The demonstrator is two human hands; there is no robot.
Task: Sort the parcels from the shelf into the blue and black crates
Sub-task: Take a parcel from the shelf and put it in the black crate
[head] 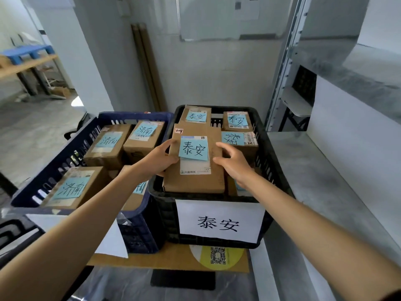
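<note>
Parcel (195, 183) found lying flat atop boxes (238, 121) in black crate (267, 153), blue note (193, 149) facing up. Parcel's left edge gripped by left hand (158, 157). Right hand (234, 164) held slack, fingers spread, at parcel's right edge; contact not determinable. Blue crate (54, 170) set just beside, on left, likewise loaded. Shelf (314, 170) noted at right.

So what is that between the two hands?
A cardboard parcel with a blue note, on top in the black crate; the left hand grips its edge, the right hand is open beside it. Head view.
</note>
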